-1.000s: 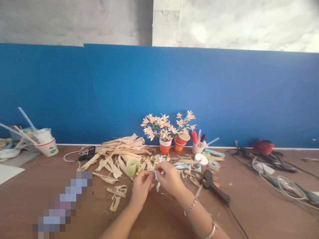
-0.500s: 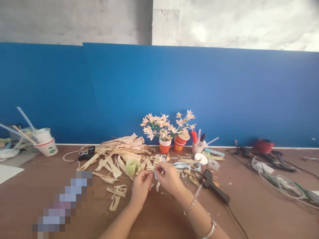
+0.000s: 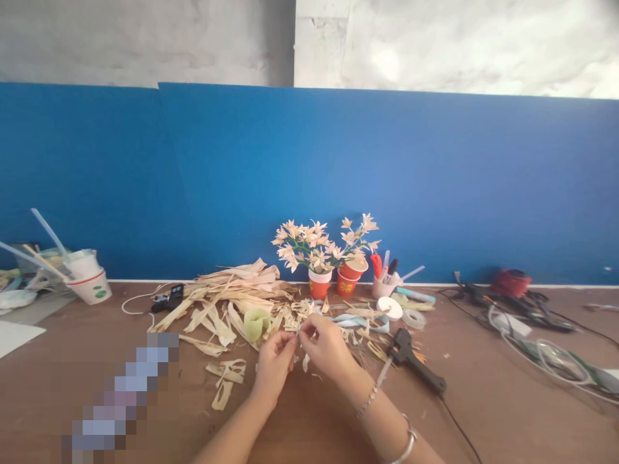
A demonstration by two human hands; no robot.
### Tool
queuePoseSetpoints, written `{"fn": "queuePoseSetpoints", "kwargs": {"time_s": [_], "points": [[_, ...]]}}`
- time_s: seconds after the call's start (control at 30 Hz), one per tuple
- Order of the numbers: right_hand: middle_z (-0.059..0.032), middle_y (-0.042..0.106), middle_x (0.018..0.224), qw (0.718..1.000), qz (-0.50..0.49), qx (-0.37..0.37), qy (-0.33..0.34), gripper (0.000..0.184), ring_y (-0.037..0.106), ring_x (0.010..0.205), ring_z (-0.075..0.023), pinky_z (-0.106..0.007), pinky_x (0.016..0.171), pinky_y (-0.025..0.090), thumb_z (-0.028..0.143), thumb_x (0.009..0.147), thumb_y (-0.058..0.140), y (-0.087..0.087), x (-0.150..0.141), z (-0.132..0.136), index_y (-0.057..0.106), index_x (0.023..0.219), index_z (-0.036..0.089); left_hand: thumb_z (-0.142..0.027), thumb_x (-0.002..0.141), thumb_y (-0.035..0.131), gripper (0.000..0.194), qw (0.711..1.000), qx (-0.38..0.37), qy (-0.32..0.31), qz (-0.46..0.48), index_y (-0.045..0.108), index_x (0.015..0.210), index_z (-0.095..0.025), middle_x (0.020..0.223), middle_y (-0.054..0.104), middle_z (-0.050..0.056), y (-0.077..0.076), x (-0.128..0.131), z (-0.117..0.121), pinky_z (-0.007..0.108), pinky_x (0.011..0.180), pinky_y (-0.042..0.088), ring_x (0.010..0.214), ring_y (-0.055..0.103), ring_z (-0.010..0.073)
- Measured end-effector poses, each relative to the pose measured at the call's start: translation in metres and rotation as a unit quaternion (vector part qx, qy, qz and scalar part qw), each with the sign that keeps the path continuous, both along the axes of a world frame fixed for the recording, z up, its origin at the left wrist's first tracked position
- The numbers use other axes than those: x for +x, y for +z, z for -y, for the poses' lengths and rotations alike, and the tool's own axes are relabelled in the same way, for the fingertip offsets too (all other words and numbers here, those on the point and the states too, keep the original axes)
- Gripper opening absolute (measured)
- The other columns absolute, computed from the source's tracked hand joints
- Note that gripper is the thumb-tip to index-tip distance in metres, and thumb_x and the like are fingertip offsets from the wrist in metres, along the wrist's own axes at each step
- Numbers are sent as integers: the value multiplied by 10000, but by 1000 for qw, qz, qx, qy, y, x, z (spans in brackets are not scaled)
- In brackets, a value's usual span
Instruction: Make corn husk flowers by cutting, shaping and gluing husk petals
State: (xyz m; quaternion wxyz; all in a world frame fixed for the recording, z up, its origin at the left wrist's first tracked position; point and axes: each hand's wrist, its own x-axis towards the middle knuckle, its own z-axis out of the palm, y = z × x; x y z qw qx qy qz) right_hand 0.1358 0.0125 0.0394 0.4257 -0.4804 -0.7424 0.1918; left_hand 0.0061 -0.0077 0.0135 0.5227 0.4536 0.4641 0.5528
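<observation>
My left hand (image 3: 275, 362) and my right hand (image 3: 325, 341) meet fingertip to fingertip over the front of the table. Each is closed in a pinch, and what sits between the fingers is too small to make out. A small pale scrap (image 3: 305, 362) shows just below the right fingers. Behind the hands lie dried corn husks (image 3: 232, 290) and cut husk pieces. A rolled green strip (image 3: 256, 324) lies beyond my left hand. Pale husk flowers (image 3: 309, 241) on green stems stand in a red paper cup (image 3: 320, 285).
Right of my hands lies a black glue gun (image 3: 411, 361), its cord running to the front edge. Behind it are a tape roll (image 3: 414, 319) and a cup of pens (image 3: 383, 287). Cables (image 3: 556, 361) spread at far right; a white cup (image 3: 91, 287) stands at left.
My right fingertips have shifted very slightly, and the bluish bit seen at them before is now less visible. My left hand keeps its pinch in the same place.
</observation>
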Motion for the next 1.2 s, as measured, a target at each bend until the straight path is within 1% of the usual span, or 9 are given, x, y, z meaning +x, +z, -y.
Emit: {"fn": "queuePoseSetpoints", "kwargs": {"time_s": [0.1, 0.33, 0.5, 0.6, 0.67, 0.8, 0.87, 1.03, 1.2], "points": [[-1, 579, 629, 1000, -21, 4, 6, 104, 512, 612, -154, -256, 601, 363, 118, 711, 536, 1, 0, 0, 553, 683, 217, -478, 668, 666, 333, 1000, 2, 0, -2, 614, 725, -154, 404, 402, -81, 0, 0, 0, 173, 371, 204, 372, 342, 61], [-9, 594, 656, 1000, 8, -3, 3, 99, 522, 613, -150, -258, 605, 372, 117, 719, 530, 2, 0, 0, 549, 694, 210, -464, 682, 652, 313, 1000, 3, 1, -11, 611, 724, -157, 412, 395, -81, 2, 0, 2, 185, 380, 203, 376, 339, 68], [-22, 637, 752, 999, -35, -24, 0, 128, 563, 656, -159, -263, 620, 408, 174, 747, 558, 8, 1, 1, 573, 869, 210, -458, 688, 647, 313, 1000, 9, 1, -8, 598, 703, -150, 435, 427, -74, 4, 0, 1, 188, 390, 220, 374, 327, 56], [-37, 647, 793, 995, -93, -45, -4, 136, 578, 696, -168, -268, 640, 427, 275, 815, 530, 15, 3, 2, 590, 911, 201, -480, 680, 646, 338, 1000, 3, -3, 6, 593, 700, -147, 509, 523, -43, 2, 0, 0, 184, 379, 215, 363, 314, 39], [-42, 642, 789, 989, -131, -65, -9, 197, 578, 708, -171, -269, 646, 434, 322, 858, 466, 18, 4, 1, 608, 903, 193, -484, 680, 643, 345, 1000, -2, -9, 16, 588, 700, -144, 554, 560, -28, 1, 0, -1, 179, 376, 209, 361, 301, 27], [-31, 634, 777, 973, -175, -150, 21, 234, 566, 649, -157, -258, 590, 437, 333, 810, 509, 14, 7, -5, 638, 923, 173, -481, 673, 653, 349, 999, -21, -21, 31, 582, 696, -141, 558, 554, -31, 4, 0, -1, 171, 375, 184, 363, 278, 15], [-23, 629, 770, 967, -178, -177, 44, 221, 540, 614, -138, -245, 563, 422, 316, 771, 548, 10, 8, -8, 646, 900, 167, -481, 663, 661, 353, 999, -26, -28, 36, 579, 696, -139, 559, 554, -32, 5, 1, 0, 170, 375, 174, 364, 276, 13], [11, 549, 621, 967, -178, -174, 52, 160, 458, 552, -108, -224, 517, 365, 311, 749, 565, 3, 8, -11, 597, 695, 165, -466, 669, 661, 342, 999, -27, -30, 36, 580, 741, -142, 540, 545, -42, 4, 1, 1, 170, 379, 182, 359, 275, 14], [21, 518, 595, 966, -182, -177, 44, 155, 450, 555, -110, -226, 522, 357, 305, 740, 562, 1, 6, -11, 558, 665, 169, -388, 683, 674, 341, 1000, -1, 11, 14, 551, 924, -180, 530, 561, -54, 4, 0, 2, 176, 416, 289, 405, 408, 65]]}}
